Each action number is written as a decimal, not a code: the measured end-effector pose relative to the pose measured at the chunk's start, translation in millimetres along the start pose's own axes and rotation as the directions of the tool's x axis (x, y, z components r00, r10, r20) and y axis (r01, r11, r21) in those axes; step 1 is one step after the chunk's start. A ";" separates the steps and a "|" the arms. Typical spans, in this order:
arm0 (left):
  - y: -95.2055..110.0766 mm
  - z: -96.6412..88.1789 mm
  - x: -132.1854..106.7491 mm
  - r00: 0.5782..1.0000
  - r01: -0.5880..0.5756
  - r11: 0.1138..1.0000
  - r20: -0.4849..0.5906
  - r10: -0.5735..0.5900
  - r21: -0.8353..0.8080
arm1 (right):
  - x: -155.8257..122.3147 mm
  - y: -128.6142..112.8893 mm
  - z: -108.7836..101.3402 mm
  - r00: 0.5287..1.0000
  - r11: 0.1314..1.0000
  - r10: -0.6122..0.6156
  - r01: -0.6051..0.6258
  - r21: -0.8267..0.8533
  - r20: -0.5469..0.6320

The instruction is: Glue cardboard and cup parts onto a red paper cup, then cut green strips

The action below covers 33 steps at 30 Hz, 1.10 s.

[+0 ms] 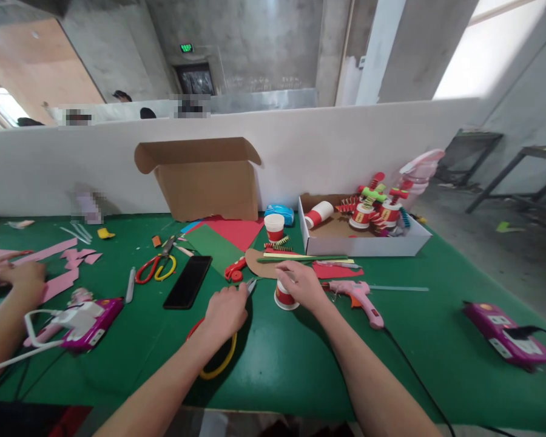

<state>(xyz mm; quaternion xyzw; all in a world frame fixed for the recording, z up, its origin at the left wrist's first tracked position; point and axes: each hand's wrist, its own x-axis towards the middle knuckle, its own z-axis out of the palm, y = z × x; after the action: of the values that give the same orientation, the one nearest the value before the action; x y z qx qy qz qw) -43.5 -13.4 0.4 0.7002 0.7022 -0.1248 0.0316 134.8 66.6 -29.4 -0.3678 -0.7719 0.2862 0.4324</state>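
My left hand (227, 309) is closed around a pair of scissors (219, 367), gripping them near the pivot. Their red and yellow handle loops hang below the hand, and the blade tips poke out at its upper right. A red and white paper cup (286, 298) stands upside down on the green table, with my right hand (301, 284) closed over its top and right side. Blades and cup are a short distance apart. Just right of my right hand lies a pink glue gun (359, 298) with a clear stick in its rear.
A white box (368, 247) holds cups with paper figures. Behind are another paper cup (274, 229), coloured paper (209, 246) and a cardboard lid (209, 188). A phone (187, 282), second scissors (157, 267) and power strips (509, 337) lie around. At left, another person's hands (25, 276) handle pink paper.
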 end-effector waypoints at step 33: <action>17.0 -8.8 91.5 0.993 -0.063 0.986 -0.110 0.047 -0.152 | 2.0 -3.8 -21.7 0.926 0.987 0.034 0.028 -0.158 0.377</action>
<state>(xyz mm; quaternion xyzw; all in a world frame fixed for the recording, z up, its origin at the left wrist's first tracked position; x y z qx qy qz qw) -27.1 77.6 -13.4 0.7204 0.6909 -0.0314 0.0521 151.9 68.7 -15.6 -0.3405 -0.8607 0.2895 0.2439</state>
